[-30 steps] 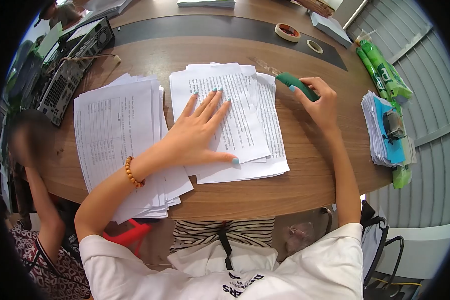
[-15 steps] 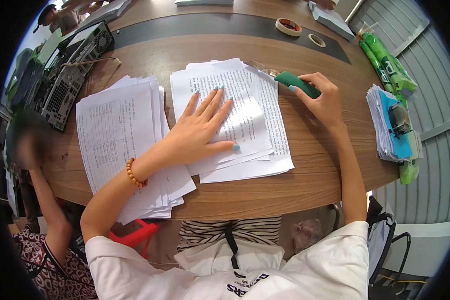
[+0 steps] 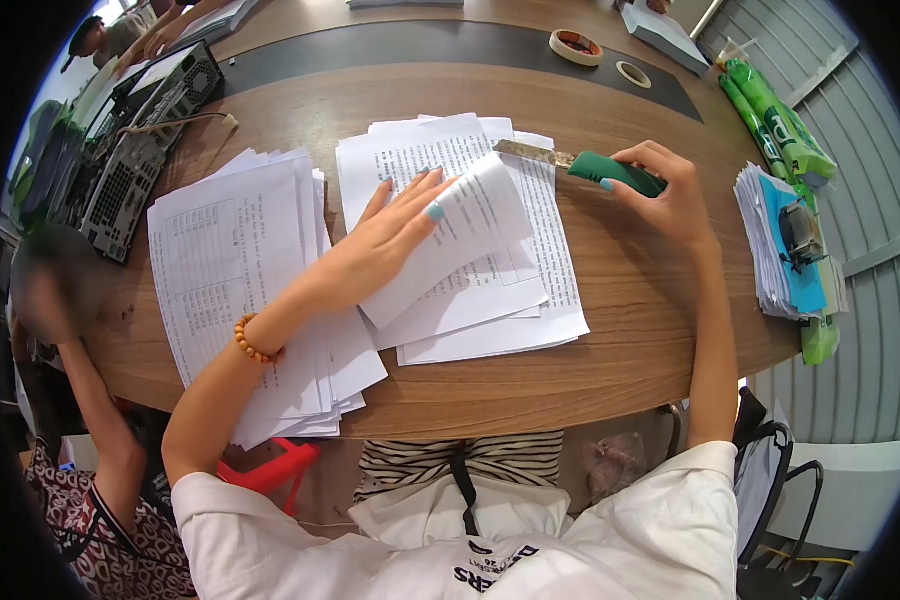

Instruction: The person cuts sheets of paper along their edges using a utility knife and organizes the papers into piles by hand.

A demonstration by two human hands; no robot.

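My left hand [image 3: 375, 250], with a bead bracelet at the wrist, lies over the middle stack of printed papers [image 3: 565, 290]. A top sheet [image 3: 485, 215] curls up under its thumb, its edge pinched between thumb and fingers. In my right hand [image 3: 670, 190] is a knife [image 3: 610, 172] with a green handle and a flat, mottled blade. The blade points left, over the upper right part of the stack. Left of it, partly beneath my left forearm, a second pile of printed sheets [image 3: 205, 250] lies on the table.
Two tape rolls, a wide one [image 3: 576, 48] and a narrow one [image 3: 633, 75], lie toward the back. An opened computer case [image 3: 155, 145] stands at left. Clipped papers [image 3: 770, 250] and green packages [image 3: 775, 120] line the right edge. A person's arm [image 3: 100, 400] is at left.
My left hand has gone from lying flat to pinching a top sheet, which now curls up. The knife has shifted slightly right and down, its blade now plainly visible.
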